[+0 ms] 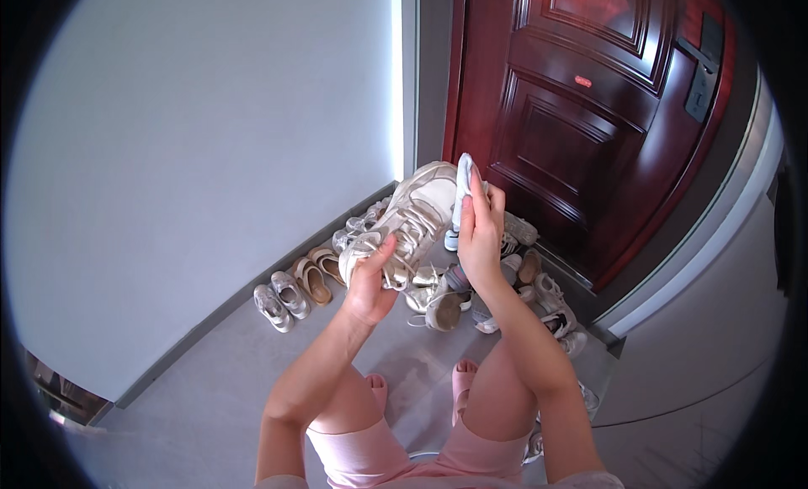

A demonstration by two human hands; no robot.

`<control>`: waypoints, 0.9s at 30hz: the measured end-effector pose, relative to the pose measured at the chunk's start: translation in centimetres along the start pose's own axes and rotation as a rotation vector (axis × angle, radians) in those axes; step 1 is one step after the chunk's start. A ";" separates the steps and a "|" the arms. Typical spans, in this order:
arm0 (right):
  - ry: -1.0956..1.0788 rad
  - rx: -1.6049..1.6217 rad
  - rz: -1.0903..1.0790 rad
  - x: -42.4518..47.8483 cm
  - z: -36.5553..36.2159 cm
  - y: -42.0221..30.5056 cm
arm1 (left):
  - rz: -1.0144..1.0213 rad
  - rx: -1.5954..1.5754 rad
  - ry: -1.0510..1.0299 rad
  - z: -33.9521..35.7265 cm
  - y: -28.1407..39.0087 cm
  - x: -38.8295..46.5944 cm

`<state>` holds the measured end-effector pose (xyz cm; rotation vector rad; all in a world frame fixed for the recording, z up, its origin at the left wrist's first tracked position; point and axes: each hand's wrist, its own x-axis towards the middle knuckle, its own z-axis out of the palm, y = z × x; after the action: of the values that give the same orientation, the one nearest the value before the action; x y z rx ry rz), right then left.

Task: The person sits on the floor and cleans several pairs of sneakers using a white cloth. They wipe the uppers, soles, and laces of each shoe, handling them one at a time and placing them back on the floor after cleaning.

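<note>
A white lace-up sneaker (420, 202) is held up in front of me, toe pointing up and away. My left hand (374, 293) grips it by the heel end, thumb over the collar beside the loose laces (413, 230). Just right of the toe, my right hand (481, 236) pinches a folded white cloth or wipe (464, 186) between thumb and fingers. Whether the cloth touches the shoe's side cannot be made out. On the floor below the sneaker lie several more shoes, among them a pale pair with laces (442, 306).
Sandals (312, 281) and small silver shoes (281, 299) line the grey baseboard at left. More shoes (549, 293) crowd the foot of a dark red door (568, 142). A pale wall (208, 123) stands left, a curved cabinet (694, 312) right. My feet wear pink slippers (464, 385).
</note>
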<state>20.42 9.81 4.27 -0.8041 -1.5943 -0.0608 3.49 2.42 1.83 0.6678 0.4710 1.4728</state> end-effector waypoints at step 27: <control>-0.172 0.058 -0.125 -3.8 -0.8 -4.1 | -0.140 -0.195 -0.092 0.8 2.0 -0.3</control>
<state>18.81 4.61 2.72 -0.6783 -1.7999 -0.0359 2.52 2.00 3.76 0.5344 0.2926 1.3301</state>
